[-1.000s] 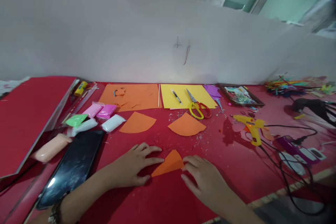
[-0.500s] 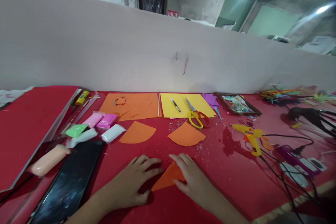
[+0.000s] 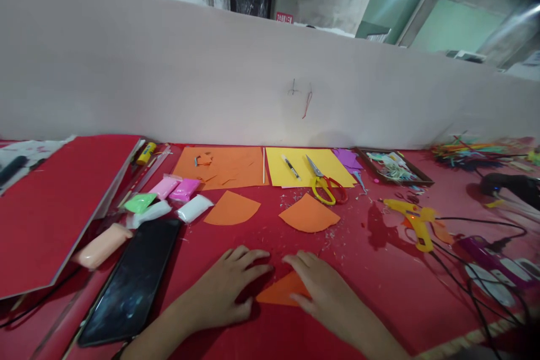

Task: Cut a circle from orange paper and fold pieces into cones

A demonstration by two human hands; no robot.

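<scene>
A folded-looking orange paper piece (image 3: 276,292) with a pointed left end lies on the red tabletop in front of me. My right hand (image 3: 323,292) is over its right part, thumb and fingers bent against the paper, hiding that end. To the left of the piece, my left hand (image 3: 230,289) rests on the table with its fingers apart and nothing in it. Its fingertips come close to the paper's tip. Beyond my hands lie two orange paper fans, a left fan (image 3: 232,209) and a right fan (image 3: 309,214).
Scissors (image 3: 325,183) and a pen (image 3: 291,167) lie on yellow paper (image 3: 274,174). At right are a yellow glue gun (image 3: 415,219), cables and a purple power strip (image 3: 498,261). A black phone (image 3: 133,284) and soft clay packs (image 3: 194,208) are at left.
The view has shifted, so most things appear further right. The orange paper piece has turned slightly under my right hand, its lower edge now nearly level. My left hand stays beside it.
</scene>
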